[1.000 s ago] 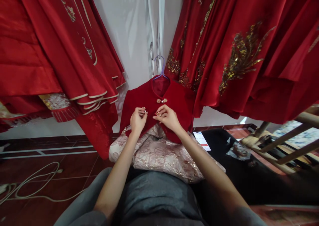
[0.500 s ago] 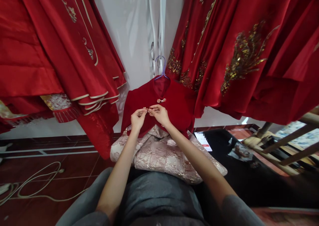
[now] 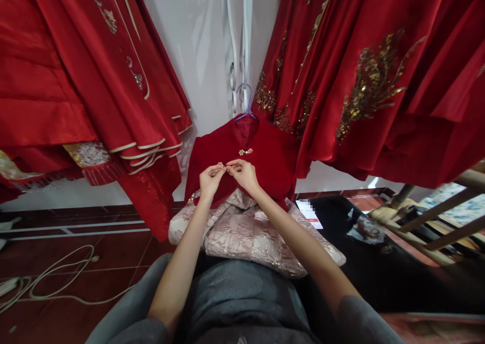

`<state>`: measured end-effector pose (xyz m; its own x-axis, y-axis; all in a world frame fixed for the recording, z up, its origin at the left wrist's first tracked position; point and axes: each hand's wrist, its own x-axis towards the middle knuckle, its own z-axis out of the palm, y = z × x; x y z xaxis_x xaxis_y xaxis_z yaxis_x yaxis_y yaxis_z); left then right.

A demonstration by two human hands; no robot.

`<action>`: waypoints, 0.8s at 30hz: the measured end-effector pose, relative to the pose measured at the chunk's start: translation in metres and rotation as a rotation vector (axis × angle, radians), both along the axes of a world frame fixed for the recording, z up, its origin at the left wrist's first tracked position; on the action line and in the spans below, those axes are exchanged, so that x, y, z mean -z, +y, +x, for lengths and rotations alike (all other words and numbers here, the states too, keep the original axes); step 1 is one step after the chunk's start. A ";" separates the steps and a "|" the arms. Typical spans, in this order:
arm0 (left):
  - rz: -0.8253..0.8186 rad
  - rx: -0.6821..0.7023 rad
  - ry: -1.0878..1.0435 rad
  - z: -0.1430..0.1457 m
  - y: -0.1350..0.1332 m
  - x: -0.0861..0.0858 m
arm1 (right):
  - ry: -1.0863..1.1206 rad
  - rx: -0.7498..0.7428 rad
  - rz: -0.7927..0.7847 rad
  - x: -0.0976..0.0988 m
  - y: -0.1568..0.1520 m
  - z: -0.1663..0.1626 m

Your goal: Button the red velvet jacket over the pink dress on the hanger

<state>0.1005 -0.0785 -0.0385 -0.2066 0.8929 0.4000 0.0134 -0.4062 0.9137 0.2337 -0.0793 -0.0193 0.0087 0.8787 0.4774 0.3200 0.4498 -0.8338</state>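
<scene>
A red velvet jacket (image 3: 273, 162) hangs from a purple hanger (image 3: 248, 110) in front of me. Near its collar sits a fastened beaded frog button (image 3: 246, 152). Lower on the front, my left hand (image 3: 210, 179) pinches one side of another beaded frog button (image 3: 221, 164). My right hand (image 3: 243, 173) pinches at the other side, its fingertips meeting those of the left. The fingers cover most of this clasp, so whether its halves are joined is hidden. Pale pink brocade fabric (image 3: 253, 238) with metallic threads lies bunched below the jacket, under my forearms.
Red garments (image 3: 113, 81) hang at left, and red gowns with gold sequins (image 3: 371, 81) at right. A phone (image 3: 308, 213) and a clear plastic bag (image 3: 367, 230) lie on a black surface (image 3: 341, 263). A white cable (image 3: 56, 273) coils on the tiled floor. Wooden bars (image 3: 435, 217) stand at right.
My fingertips have drawn slightly closer together over the clasp, covering more of it. The jacket and everything around it stay nearly the same.
</scene>
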 end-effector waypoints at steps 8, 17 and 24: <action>0.041 -0.031 0.094 -0.003 0.002 0.002 | -0.042 0.009 0.039 -0.002 0.003 0.000; 0.051 0.019 0.192 -0.013 0.004 0.001 | -0.044 0.032 0.041 -0.001 0.003 0.000; 0.064 0.076 0.206 -0.017 0.006 -0.004 | -0.077 -0.040 0.005 -0.004 0.004 0.005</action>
<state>0.0837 -0.0721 -0.0348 -0.0476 0.8742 0.4833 0.1639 -0.4705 0.8671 0.2390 -0.0749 -0.0156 -0.0634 0.8750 0.4799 0.3646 0.4679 -0.8051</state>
